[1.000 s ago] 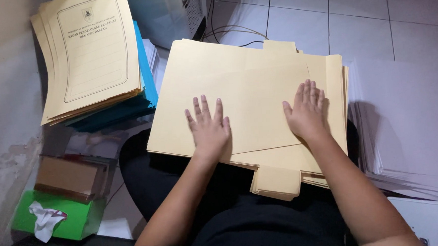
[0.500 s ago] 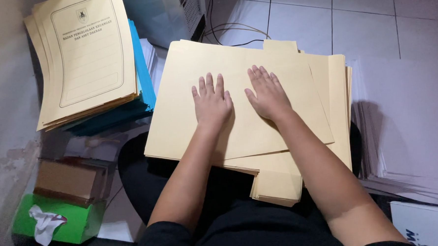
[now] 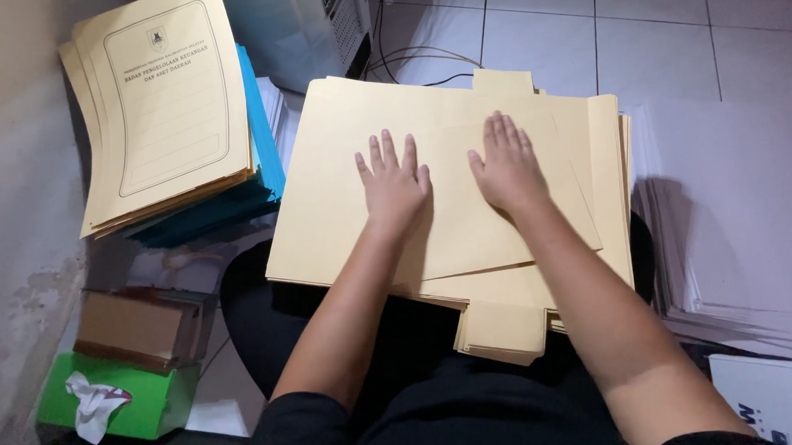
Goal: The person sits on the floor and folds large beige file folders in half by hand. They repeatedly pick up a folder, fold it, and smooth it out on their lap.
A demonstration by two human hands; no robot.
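1. Head view, hands: left hand (image 3: 394, 182) and right hand (image 3: 505, 166) both lie flat, palms down, fingers spread, side by side on the top manila folder (image 3: 430, 185). Nothing pinched or gripped.
2. Head view, folder: top folder sits slightly skewed on a stack of manila folders (image 3: 604, 196) resting on the person's lap; tabs poke out at the far edge and the near edge.
3. Head view, progress: top folder looks closed and pressed flat; stack edges not squared up, so judged unfinished.
4. Head view, surroundings: printed cream covers (image 3: 164, 99) over blue folders (image 3: 259, 139) at left; white paper pile (image 3: 743, 225) at right; green tissue box (image 3: 146, 407) and brown box (image 3: 138, 323) lower left; tiled floor (image 3: 673, 32) beyond.
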